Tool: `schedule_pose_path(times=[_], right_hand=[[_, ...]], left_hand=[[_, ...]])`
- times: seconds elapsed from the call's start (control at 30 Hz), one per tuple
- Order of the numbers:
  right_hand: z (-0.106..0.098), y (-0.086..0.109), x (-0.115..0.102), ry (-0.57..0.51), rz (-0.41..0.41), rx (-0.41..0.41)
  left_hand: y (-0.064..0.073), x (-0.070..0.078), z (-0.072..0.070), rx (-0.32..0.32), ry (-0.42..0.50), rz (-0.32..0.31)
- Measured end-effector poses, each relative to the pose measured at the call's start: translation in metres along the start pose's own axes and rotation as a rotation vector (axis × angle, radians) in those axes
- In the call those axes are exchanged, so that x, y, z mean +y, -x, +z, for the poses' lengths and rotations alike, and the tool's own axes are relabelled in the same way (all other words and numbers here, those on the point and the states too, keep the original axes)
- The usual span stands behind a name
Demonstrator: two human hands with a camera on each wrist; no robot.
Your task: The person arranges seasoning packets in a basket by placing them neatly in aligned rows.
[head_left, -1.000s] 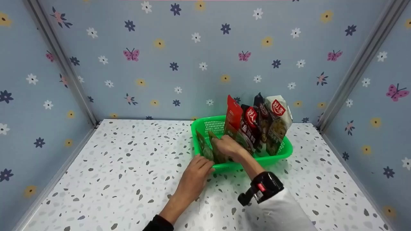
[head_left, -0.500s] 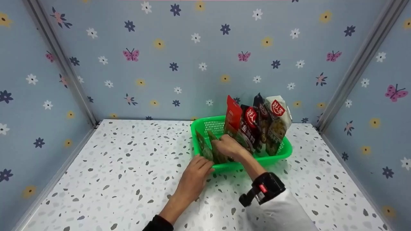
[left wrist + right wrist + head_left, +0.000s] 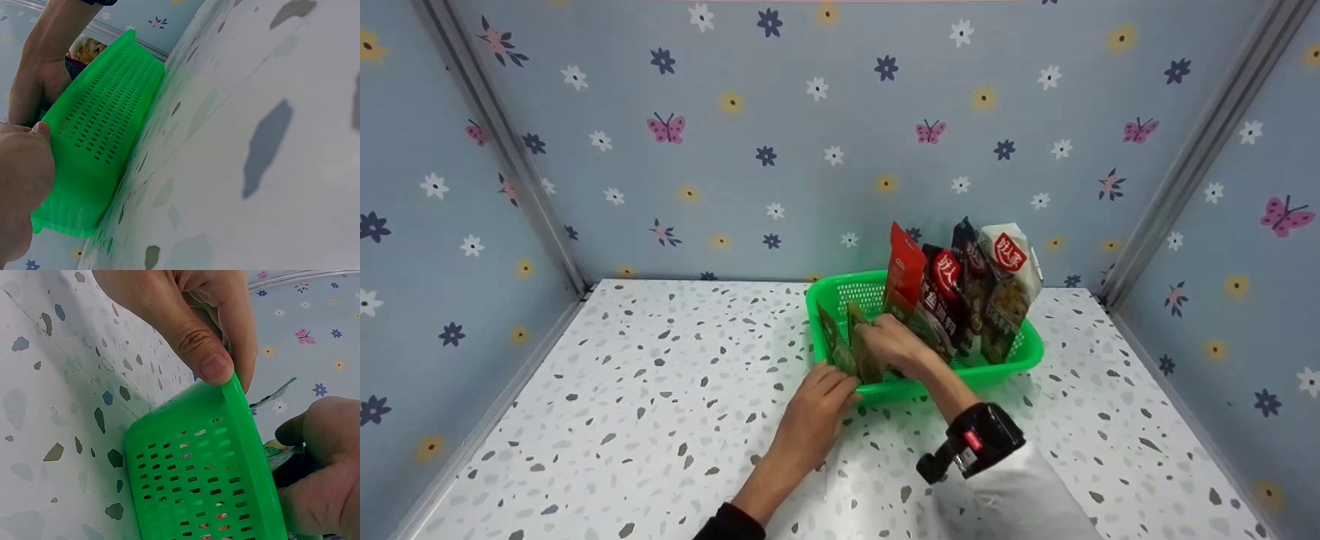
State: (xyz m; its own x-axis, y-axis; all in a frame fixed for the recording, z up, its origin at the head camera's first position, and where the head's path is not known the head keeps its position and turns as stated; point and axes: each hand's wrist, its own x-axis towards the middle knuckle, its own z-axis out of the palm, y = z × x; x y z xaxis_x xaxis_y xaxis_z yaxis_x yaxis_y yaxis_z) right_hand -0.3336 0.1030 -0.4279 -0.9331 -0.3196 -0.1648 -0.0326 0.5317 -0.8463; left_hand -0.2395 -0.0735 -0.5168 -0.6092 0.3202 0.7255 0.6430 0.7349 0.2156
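Note:
A green perforated plastic basket (image 3: 1020, 358) stands on the speckled table. At its front left corner my left hand (image 3: 814, 409) grips the rim, thumb outside as the right wrist view shows. Inside the basket my right hand (image 3: 894, 346) pinches a green-brown food packet (image 3: 864, 352) that stands on edge. Left of it, another green packet (image 3: 838, 341) leans near the basket's left wall. Further right stand a red packet (image 3: 906, 259), a dark one with a red logo (image 3: 941, 296), another dark one (image 3: 969, 251) and a white-topped one (image 3: 1011, 285).
Flower-patterned walls (image 3: 832, 150) enclose the speckled table (image 3: 660, 405) at the back and both sides. The basket sits near the back wall, right of the middle. A black camera mount (image 3: 982, 439) is strapped to the right wrist.
The pinched packet has shifted slightly upright and to the right within the basket. Both hands and the basket have stayed nearly in place.

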Motion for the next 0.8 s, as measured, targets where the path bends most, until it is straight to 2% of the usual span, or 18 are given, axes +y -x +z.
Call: schedule_pose_path(times=[0.23, 0.47, 0.57, 0.8], right_hand=[[-0.001, 0.002, -0.001, 0.051, 0.004, 0.008], [-0.005, 0.006, -0.001, 0.089, -0.029, 0.028], [-0.006, 0.01, 0.002, 0.134, -0.067, 0.063], [-0.011, 0.038, 0.009, 0.253, -0.174, 0.235]], left_hand=[[0.0, -0.001, -0.001, -0.009, 0.006, -0.003], [-0.001, 0.0, -0.002, -0.024, 0.022, -0.015], [-0.002, 0.0, -0.002, -0.023, 0.024, -0.01], [-0.002, 0.001, -0.001, -0.025, 0.013, -0.003]])
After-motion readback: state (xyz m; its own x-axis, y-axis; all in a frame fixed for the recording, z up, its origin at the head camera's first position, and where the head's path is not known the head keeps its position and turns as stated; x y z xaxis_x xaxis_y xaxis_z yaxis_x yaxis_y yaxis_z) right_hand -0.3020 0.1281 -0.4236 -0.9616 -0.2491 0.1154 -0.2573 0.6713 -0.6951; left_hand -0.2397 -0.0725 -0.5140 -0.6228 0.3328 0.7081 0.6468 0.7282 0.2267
